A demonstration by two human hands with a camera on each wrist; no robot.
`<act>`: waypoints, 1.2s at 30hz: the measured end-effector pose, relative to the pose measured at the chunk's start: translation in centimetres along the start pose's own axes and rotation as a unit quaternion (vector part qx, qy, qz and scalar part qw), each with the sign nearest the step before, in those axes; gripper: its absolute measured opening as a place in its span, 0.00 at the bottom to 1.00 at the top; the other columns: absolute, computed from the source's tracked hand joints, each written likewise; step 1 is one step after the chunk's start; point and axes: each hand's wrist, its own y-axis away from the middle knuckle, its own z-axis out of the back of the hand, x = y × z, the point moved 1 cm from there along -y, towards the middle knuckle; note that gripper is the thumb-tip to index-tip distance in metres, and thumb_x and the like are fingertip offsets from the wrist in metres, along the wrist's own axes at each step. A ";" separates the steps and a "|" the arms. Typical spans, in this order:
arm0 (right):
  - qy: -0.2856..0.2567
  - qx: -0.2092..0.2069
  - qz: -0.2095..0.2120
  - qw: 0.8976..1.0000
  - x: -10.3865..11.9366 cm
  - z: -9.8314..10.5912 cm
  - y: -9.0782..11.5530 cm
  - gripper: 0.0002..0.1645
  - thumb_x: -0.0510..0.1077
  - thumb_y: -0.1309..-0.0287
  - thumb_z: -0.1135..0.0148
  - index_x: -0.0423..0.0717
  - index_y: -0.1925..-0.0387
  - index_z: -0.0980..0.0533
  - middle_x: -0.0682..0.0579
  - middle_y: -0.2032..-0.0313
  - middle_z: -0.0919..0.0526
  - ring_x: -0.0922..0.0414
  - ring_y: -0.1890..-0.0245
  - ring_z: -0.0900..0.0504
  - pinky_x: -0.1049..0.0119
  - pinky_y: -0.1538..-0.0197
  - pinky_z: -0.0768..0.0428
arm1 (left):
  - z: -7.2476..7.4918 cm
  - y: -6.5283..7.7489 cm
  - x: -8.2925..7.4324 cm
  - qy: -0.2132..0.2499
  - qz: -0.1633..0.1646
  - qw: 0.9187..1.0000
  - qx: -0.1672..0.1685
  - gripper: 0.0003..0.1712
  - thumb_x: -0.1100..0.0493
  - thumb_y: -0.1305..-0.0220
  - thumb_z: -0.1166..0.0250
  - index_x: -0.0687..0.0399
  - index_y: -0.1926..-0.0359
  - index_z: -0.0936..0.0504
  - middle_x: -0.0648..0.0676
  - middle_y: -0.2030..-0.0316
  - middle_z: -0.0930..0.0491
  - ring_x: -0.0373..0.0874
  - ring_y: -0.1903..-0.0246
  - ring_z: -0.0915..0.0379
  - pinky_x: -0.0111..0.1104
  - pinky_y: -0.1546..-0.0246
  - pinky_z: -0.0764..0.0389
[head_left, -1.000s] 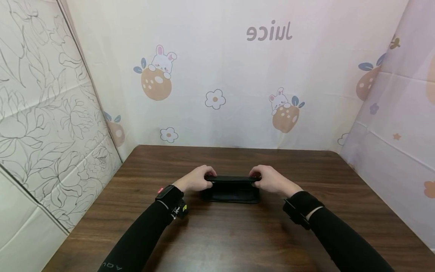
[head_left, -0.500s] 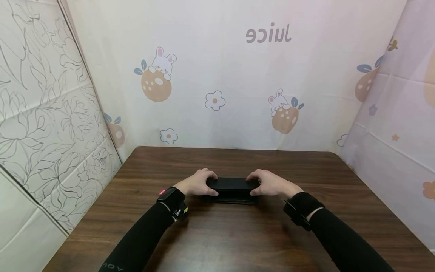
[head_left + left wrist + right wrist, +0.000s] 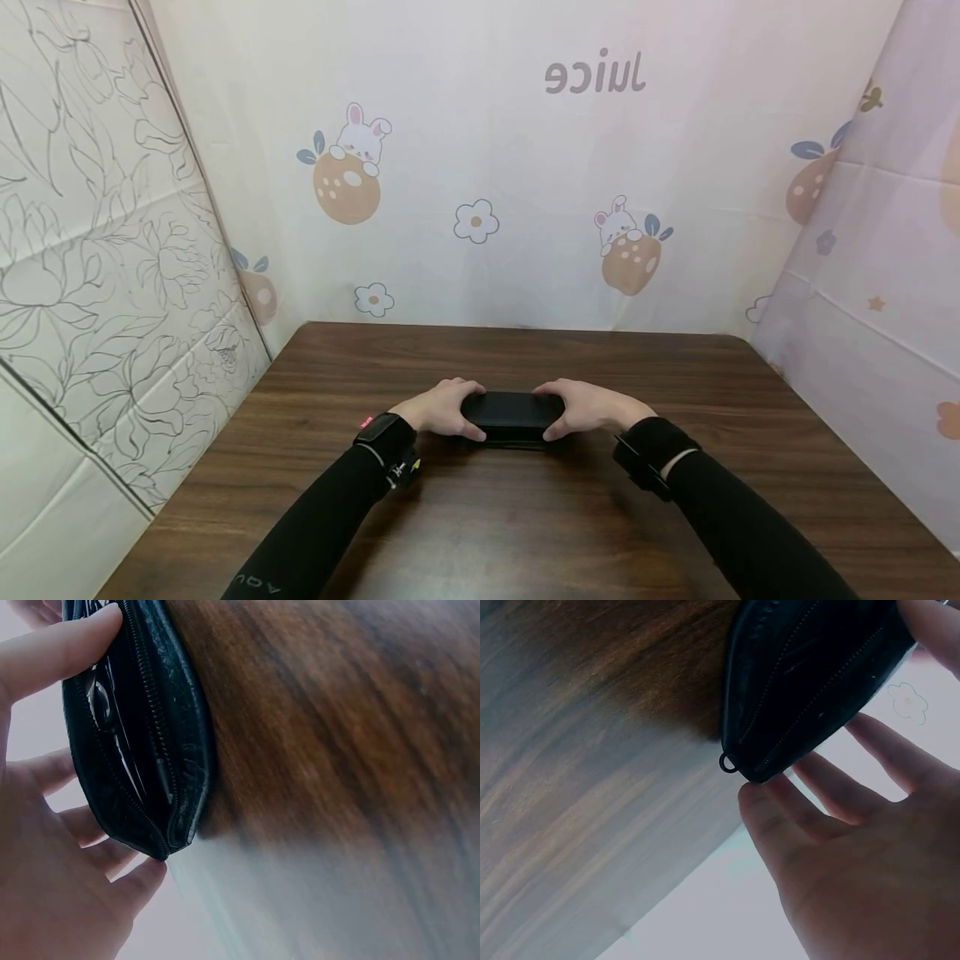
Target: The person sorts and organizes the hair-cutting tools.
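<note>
Sleeves: black, one per arm, the left sleeve (image 3: 315, 525) and right sleeve (image 3: 757, 525) entering nearer the person than the pouch and slanting in toward it. A black wristband (image 3: 387, 437) closes the left cuff; a matching one, the right.

Left hand (image 3: 441, 408): at the pouch's left end, touching; thumb on the near side, fingers curled behind, gripping that end.

Right hand (image 3: 592, 407): at the pouch's right end, touching; same hold, thumb near, fingers round the back.

Pouch (image 3: 510, 408): black, zippered, lying on the table between both hands. Long axis left to right, from one hand to the other; mouth toward the person, parted. Toothed zipper (image 3: 154, 697) along both lips; something shiny inside, not identifiable. Small ring (image 3: 727, 763) at its right end.

Table (image 3: 510, 517): brown wood grain, beneath the pouch and extending past it all round.

Printed cloth (image 3: 450, 150): pale, upright, beyond the pouch; rabbits, fruit, flowers, reversed lettering "Juice".
</note>
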 end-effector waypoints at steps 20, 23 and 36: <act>0.051 -0.014 0.018 0.998 0.0 -0.8 0.2 0.49 0.51 0.51 0.20 0.47 0.29 0.31 0.44 0.35 0.29 0.45 0.37 0.32 0.43 0.37 0.32 | -0.5 0.3 -0.6 -0.047 0.007 0.999 -0.014 0.50 0.42 0.49 0.19 0.47 0.28 0.30 0.56 0.35 0.31 0.53 0.34 0.38 0.46 0.37 0.31; 0.067 -0.017 0.016 0.997 0.0 -1.0 0.3 0.49 0.52 0.51 0.19 0.49 0.29 0.30 0.45 0.35 0.30 0.45 0.36 0.34 0.43 0.37 0.31 | -0.7 0.3 -0.9 -0.070 0.006 0.997 -0.014 0.52 0.41 0.49 0.20 0.47 0.27 0.32 0.57 0.34 0.31 0.54 0.34 0.38 0.46 0.37 0.31; 0.087 -0.030 0.028 0.995 0.2 -1.5 0.6 0.48 0.53 0.50 0.20 0.48 0.29 0.30 0.44 0.34 0.30 0.45 0.38 0.32 0.45 0.39 0.28 | -1.7 -0.4 -2.1 -0.141 -0.005 0.990 -0.013 0.57 0.31 0.47 0.26 0.50 0.23 0.38 0.56 0.31 0.33 0.55 0.30 0.39 0.51 0.27 0.45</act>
